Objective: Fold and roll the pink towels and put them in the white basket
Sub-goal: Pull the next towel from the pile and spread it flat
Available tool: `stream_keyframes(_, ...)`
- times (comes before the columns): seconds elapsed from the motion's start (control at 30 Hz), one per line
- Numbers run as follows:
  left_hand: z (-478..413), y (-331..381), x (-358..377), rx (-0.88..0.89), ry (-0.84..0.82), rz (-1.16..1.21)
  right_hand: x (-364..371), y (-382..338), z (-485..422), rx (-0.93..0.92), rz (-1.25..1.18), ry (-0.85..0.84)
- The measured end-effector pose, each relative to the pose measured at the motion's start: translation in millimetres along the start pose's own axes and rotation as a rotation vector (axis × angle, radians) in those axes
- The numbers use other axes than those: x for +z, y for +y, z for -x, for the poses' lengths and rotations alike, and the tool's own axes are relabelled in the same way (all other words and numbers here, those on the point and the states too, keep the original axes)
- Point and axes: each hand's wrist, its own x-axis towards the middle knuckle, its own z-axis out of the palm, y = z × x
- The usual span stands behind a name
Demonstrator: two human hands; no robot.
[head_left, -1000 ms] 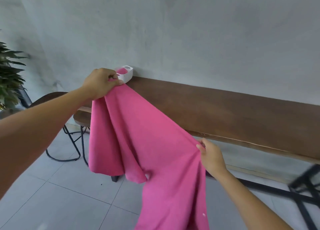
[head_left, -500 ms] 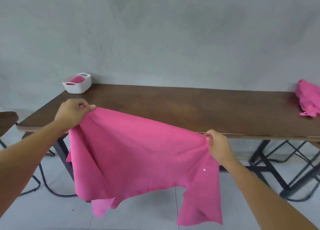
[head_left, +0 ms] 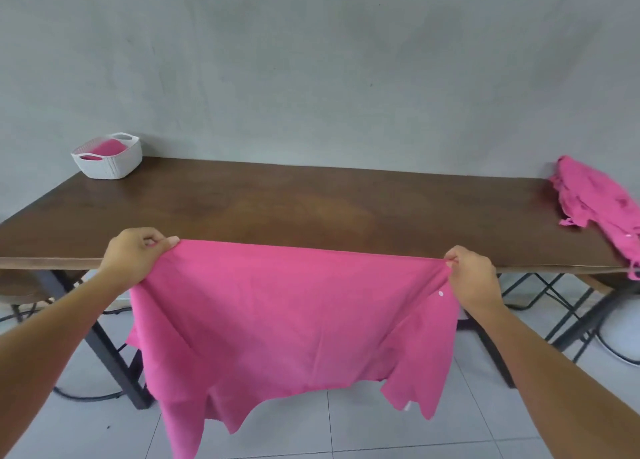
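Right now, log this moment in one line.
pink towel: spread, hanging | left hand: pinches left corner | right hand: pinches right corner | white basket: table, back left

One pink towel (head_left: 294, 313) is held spread by its top corners before the desk (head_left: 311, 199). A crumpled pile (head_left: 595, 199) is left far right. The white basket (head_left: 110, 166) is parked far left, with a pink roll (head_left: 105, 147) inside.

No text, label, brand, number or sign can be read anywhere in the head view.

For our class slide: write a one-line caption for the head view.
Left hand and right hand hold a pink towel stretched before the wooden table, white basket far left.
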Motion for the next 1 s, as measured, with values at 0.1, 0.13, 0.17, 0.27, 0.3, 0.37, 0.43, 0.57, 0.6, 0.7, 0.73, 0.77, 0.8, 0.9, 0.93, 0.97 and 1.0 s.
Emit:
stream_keyframes(0.1, -8, -1, 12, -0.020, -0.004, -0.002, -1, 9, -12, 0.009, 0.006, 0.038)
stream_keyframes(0.13, -10, 0, 16, -0.020, -0.001, -0.004, 1, 11, -18, 0.024, -0.005, 0.050)
stream_keyframes(0.17, -12, 2, 21, -0.024, 0.005, -0.007, 4, 12, -23, 0.047, -0.033, 0.067)
stream_keyframes(0.27, -20, 6, 32, -0.062, 0.008, -0.012, 14, 12, -37, 0.140, -0.185, 0.119)
stream_keyframes(0.3, -23, 7, 36, -0.079, -0.007, -0.009, 18, 12, -42, 0.176, -0.241, 0.126)
stream_keyframes(0.37, -30, 9, 43, -0.114, -0.043, -0.005, 28, 15, -51, 0.238, -0.352, 0.129)
stream_keyframes(0.43, -36, 13, 51, -0.142, -0.043, -0.053, 42, 22, -61, 0.293, -0.439, 0.122)
stream_keyframes(0.57, -46, 28, 74, -0.242, 0.076, -0.211, 70, 30, -82, 0.364, -0.529, 0.081)
stream_keyframes(0.6, -49, 29, 80, -0.263, 0.102, -0.226, 76, 31, -86, 0.370, -0.558, 0.072)
stream_keyframes(0.7, -58, 26, 93, -0.308, 0.147, -0.224, 96, 42, -99, 0.347, -0.622, 0.021)
stream_keyframes(0.73, -61, 24, 95, -0.321, 0.151, -0.220, 102, 47, -103, 0.336, -0.637, -0.014)
stream_keyframes(0.77, -63, 22, 98, -0.329, 0.152, -0.214, 107, 52, -106, 0.328, -0.647, -0.051)
stream_keyframes(0.8, -66, 21, 100, -0.335, 0.153, -0.209, 111, 58, -111, 0.318, -0.643, -0.080)
stream_keyframes(0.9, -73, 19, 111, -0.359, 0.174, -0.186, 121, 67, -126, 0.264, -0.610, -0.113)
stream_keyframes(0.93, -75, 19, 114, -0.366, 0.188, -0.181, 123, 66, -132, 0.244, -0.597, -0.124)
stream_keyframes(0.97, -78, 19, 118, -0.373, 0.201, -0.177, 126, 64, -137, 0.227, -0.581, -0.130)
stream_keyframes(1.0, -82, 18, 121, -0.379, 0.212, -0.177, 129, 62, -143, 0.216, -0.565, -0.128)
